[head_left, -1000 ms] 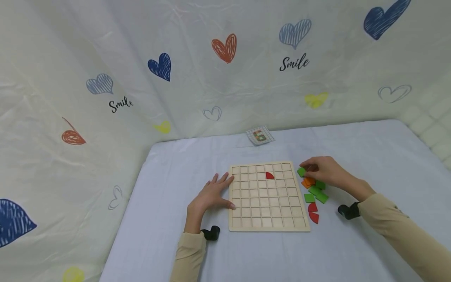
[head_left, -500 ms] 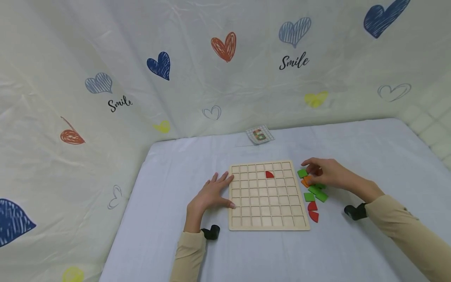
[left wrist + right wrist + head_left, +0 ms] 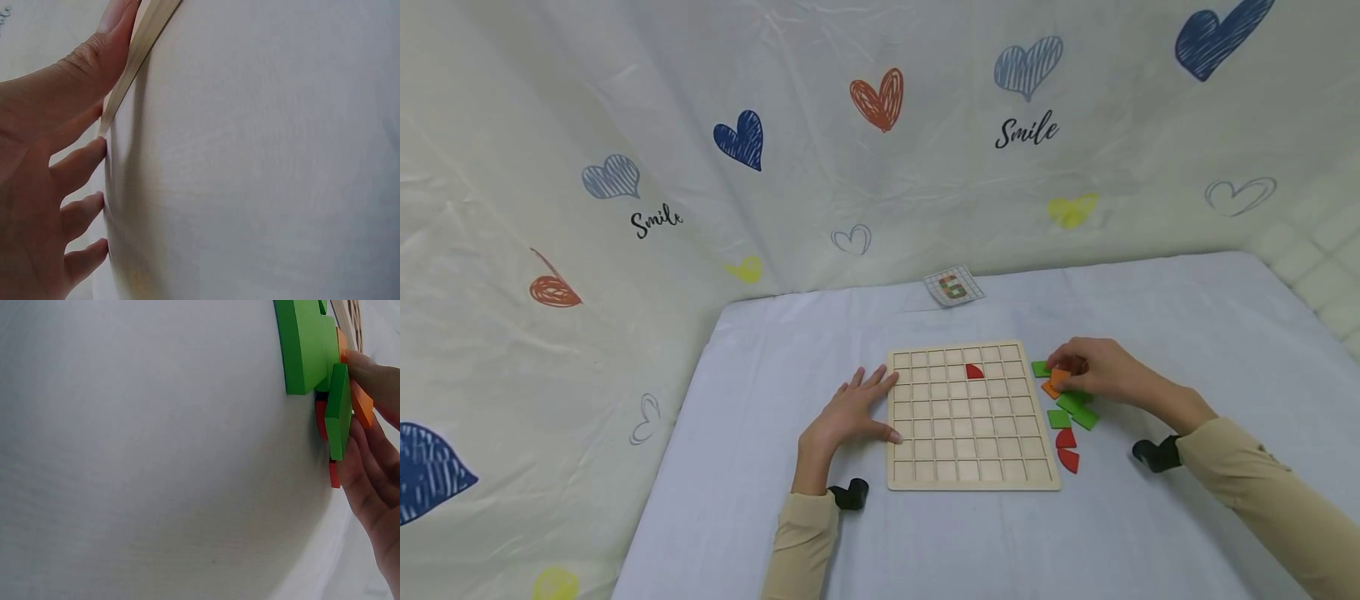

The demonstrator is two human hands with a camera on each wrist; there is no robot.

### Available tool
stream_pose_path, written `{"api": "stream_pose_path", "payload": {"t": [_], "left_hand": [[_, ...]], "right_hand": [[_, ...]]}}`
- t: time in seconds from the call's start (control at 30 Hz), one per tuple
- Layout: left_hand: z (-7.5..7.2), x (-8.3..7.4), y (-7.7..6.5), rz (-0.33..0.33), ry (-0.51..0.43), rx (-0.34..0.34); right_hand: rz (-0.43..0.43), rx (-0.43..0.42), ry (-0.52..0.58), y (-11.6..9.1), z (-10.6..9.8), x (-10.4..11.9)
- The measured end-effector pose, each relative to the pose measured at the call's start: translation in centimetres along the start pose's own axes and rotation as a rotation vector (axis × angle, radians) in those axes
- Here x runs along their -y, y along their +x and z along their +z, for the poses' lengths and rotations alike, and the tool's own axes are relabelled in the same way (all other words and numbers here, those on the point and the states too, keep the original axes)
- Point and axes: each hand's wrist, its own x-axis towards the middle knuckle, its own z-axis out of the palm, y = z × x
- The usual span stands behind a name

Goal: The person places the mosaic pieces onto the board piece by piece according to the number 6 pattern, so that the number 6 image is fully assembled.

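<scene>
Orange squarish tile (image 3: 1060,377) pinched in right hand (image 3: 1101,367); left hand (image 3: 847,415) spread, touching edge of square pale-wood grid board (image 3: 973,486).

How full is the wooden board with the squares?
The board is almost empty: one red piece sits in its second row from the top, and the other squares show bare wood.

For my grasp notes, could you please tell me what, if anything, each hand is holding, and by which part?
The right hand pinches an orange piece, seemingly by opposite edges; the left hand only rests at the left edge of the wooden board.
</scene>
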Motion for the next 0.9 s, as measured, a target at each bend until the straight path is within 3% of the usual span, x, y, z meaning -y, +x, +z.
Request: {"api": "stream_pose_path", "payload": {"t": [0.4, 0.9], "left_hand": [[0.0, 0.0, -0.1, 0.01, -0.003, 0.0], [-0.1, -0.1, -0.1, 0.002, 0.005, 0.003]], "right_hand": [[-0.015, -0.051, -0.002, 0.6, -0.1, 0.6], [0.011, -0.031, 0.085, 2.2, 0.6, 3.0]]}}
